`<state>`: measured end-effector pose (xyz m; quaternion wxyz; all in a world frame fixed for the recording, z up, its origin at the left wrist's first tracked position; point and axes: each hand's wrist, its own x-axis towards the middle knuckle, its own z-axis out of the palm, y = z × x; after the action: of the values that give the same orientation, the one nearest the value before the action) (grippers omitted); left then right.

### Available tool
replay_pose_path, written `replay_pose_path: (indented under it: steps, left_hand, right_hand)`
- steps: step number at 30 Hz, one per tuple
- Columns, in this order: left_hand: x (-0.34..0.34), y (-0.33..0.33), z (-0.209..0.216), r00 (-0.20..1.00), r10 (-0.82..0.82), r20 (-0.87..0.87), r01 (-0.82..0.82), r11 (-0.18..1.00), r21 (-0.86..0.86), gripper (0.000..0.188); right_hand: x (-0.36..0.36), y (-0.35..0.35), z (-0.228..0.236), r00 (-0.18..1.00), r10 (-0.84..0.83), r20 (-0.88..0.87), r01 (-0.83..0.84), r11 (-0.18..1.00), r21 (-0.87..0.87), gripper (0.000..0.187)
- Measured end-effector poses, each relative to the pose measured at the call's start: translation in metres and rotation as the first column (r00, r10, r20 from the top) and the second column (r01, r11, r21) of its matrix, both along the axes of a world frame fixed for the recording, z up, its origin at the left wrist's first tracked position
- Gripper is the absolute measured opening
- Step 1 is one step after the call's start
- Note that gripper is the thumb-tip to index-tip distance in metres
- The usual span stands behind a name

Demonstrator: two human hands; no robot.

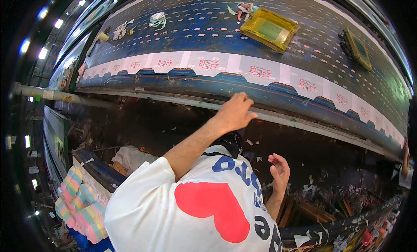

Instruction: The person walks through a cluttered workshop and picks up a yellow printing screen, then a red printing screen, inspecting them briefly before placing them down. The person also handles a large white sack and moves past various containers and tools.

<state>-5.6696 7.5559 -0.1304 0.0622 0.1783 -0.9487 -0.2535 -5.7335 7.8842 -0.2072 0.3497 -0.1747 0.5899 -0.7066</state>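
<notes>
My left hand [235, 113] reaches over the front rail [186, 100] of a long printing table [182, 43]. Its thumb stands apart from loosely bent fingers, and I see nothing in it. Just beyond lies a row of white fabric pieces [228, 64] with red printed motifs, laid along the table's near side. Lower and to the right, my right hand [279, 169] hangs in the air near my body, thumb apart from half-curled fingers, holding nothing visible. It is well short of the table.
A yellow-edged printing screen [278, 44] lies far back on the table, with a smaller framed screen [358, 50] to its right. Crumpled rags [158, 20] sit at the far left. Pastel striped cloth [80, 204] is piled at lower left. Another person's arm [405, 158] shows at the right rim.
</notes>
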Motion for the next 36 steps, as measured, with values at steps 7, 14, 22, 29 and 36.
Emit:
replay_pose_path:
  steps: [7,14,22,29,36]
  left_hand:
    - [-0.063,0.025,-0.002,0.914,-0.055,-0.402,0.129,0.979,0.160,0.045]
    - [-0.096,0.004,0.004,0.717,-0.068,-0.694,0.341,0.902,0.264,0.055]
    - [-0.088,-0.061,-0.078,0.966,-0.146,-0.216,0.179,0.973,0.145,0.060]
    - [-0.091,-0.067,-0.070,0.969,-0.205,-0.142,0.231,0.951,0.204,0.065]
    - [-0.139,-0.034,-0.062,0.994,-0.104,-0.023,0.107,0.949,0.296,0.067]
  right_hand:
    - [-0.053,-0.102,0.058,0.901,-0.079,-0.427,0.101,0.995,0.028,0.057]
    - [-0.120,-0.171,0.020,0.419,-0.302,-0.856,0.258,0.944,-0.207,0.055]
    - [-0.136,-0.207,0.016,0.319,0.533,-0.784,0.275,0.739,0.615,0.039]
    - [-0.150,-0.220,0.016,0.321,0.558,-0.765,0.222,0.741,0.634,0.040]
    - [-0.188,-0.193,0.017,0.392,0.404,-0.826,0.208,0.836,0.507,0.041]
